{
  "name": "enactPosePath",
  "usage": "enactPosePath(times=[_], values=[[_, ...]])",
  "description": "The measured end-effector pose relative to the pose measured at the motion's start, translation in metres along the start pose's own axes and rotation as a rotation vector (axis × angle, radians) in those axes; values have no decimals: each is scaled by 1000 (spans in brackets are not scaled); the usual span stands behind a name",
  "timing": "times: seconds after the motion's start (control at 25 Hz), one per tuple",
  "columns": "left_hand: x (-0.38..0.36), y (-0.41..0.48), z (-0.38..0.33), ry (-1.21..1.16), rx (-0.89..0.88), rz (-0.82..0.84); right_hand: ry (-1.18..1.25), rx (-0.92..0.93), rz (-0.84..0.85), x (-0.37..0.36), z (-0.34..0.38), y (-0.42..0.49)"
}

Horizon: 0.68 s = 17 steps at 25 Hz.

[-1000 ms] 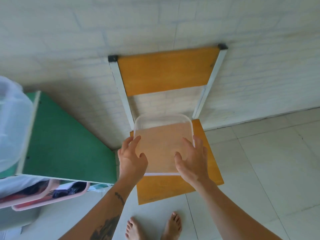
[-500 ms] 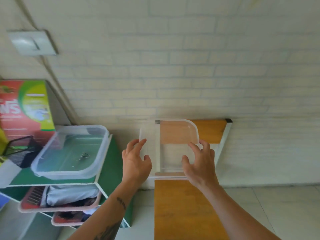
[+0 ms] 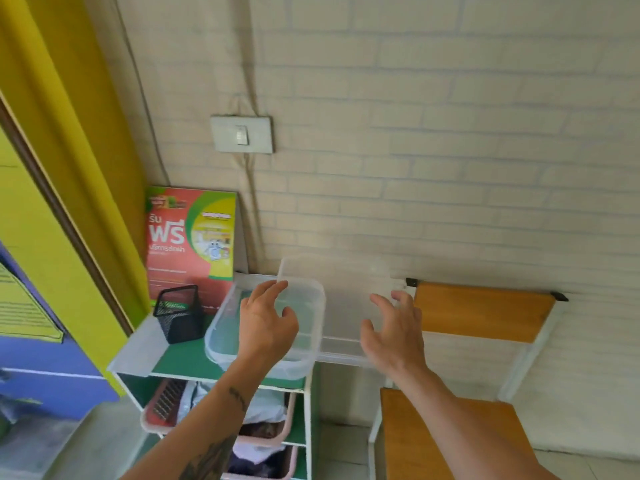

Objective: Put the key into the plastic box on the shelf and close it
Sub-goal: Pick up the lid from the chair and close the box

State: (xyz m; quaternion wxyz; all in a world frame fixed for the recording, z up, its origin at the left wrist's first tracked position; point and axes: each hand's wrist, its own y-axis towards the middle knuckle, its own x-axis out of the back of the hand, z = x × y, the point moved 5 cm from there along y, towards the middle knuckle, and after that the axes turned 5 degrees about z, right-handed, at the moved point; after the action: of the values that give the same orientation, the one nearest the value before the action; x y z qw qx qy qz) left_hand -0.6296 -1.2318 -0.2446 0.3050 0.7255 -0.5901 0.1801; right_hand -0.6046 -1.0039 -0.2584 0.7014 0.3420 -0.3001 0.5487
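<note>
Two hands carry a clear lid point(image 3: 349, 306) toward the plastic box point(image 3: 242, 344) on the green shelf top point(image 3: 180, 362). Left to right: black mesh cup point(image 3: 178, 313), box, left hand point(image 3: 266, 323) grasping the lid's left edge over the box, right hand point(image 3: 394, 334) grasping its right edge. Whether the key lies inside cannot be told. Best practice: square the lid over the rim, lower it level, then press each corner.

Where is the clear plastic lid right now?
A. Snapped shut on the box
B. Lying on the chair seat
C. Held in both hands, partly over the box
C: the clear plastic lid is in the left hand and right hand, overlapping only the open clear plastic box at its right edge.
</note>
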Motion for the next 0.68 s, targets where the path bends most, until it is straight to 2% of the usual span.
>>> enactPosePath(times=[0.28, 0.44, 0.68], values=[[53, 42, 82, 42, 69, 82, -26, -59, 89, -76, 73, 16], [52, 53, 109, 41, 125, 173, -73, -121, 168, -103, 82, 21], [42, 51, 126, 53, 138, 229, -125, -139, 196, -120, 77, 20]])
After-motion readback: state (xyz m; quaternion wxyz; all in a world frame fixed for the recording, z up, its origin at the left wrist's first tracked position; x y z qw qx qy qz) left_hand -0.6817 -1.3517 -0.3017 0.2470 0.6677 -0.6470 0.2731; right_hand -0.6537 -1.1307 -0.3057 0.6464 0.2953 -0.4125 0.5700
